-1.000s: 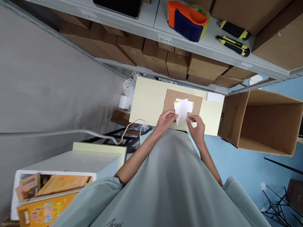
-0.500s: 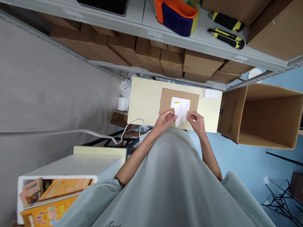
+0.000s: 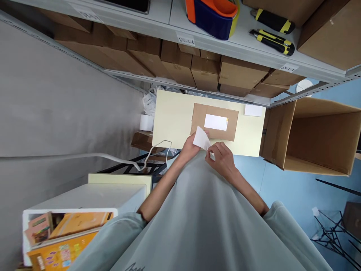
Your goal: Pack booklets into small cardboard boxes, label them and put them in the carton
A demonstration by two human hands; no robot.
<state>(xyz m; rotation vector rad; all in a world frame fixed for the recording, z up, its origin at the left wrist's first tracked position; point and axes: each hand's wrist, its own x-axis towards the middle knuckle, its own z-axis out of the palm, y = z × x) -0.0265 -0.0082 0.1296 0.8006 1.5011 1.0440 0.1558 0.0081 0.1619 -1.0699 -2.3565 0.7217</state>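
A white paper slip (image 3: 201, 138), tilted and bent, is between my hands in front of the table's near edge. Its left side is in the grip of my left hand (image 3: 190, 147). My right hand (image 3: 224, 160) is closed in a pinch at the slip's lower right corner. Just beyond them lies a brown cardboard piece (image 3: 199, 112) that looks flat. On it sits a white label (image 3: 216, 122) with a small yellow mark at its upper right. My left fingertips come close to the cardboard's near edge; whether they touch it I cannot tell.
The cream table (image 3: 172, 116) also bears a white paper stack (image 3: 253, 110). To its right stands an open carton (image 3: 321, 139). Overhead, a shelf holds a tape dispenser (image 3: 213, 19) and two cutters (image 3: 272, 41). A white cable (image 3: 98, 154) runs at the left.
The slip has moved left off the label, uncovering it, and now tilts the other way. My right hand has come left and lower to the slip's corner.
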